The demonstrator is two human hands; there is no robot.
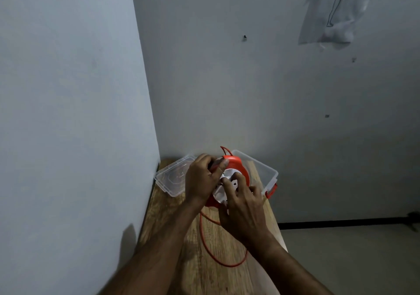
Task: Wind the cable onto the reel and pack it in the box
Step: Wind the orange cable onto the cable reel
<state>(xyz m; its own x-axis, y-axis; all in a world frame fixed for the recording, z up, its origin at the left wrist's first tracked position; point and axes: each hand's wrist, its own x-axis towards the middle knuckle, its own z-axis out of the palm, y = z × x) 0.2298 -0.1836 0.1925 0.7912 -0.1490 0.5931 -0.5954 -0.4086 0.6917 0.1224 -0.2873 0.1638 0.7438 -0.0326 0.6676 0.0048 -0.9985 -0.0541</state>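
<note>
While left hand [200,179] grips orange reel [236,165] at frame centre, right hand [245,206] pinches its white hub; cable [204,240] loops below; box [261,169] behind, lid [172,176] left.

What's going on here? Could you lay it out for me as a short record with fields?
Setting: a wooden table in the corner of a room
Reel: orange with a white face, held above the table
Left hand: grips the reel's upper left edge
Right hand: fingers curled on the white face
Cable: orange, a loose loop lies on the table, not yet wound
Box: clear plastic, open, behind the reel
Lid: clear, lying left of the box
Progress: reel not yet in the box
</note>
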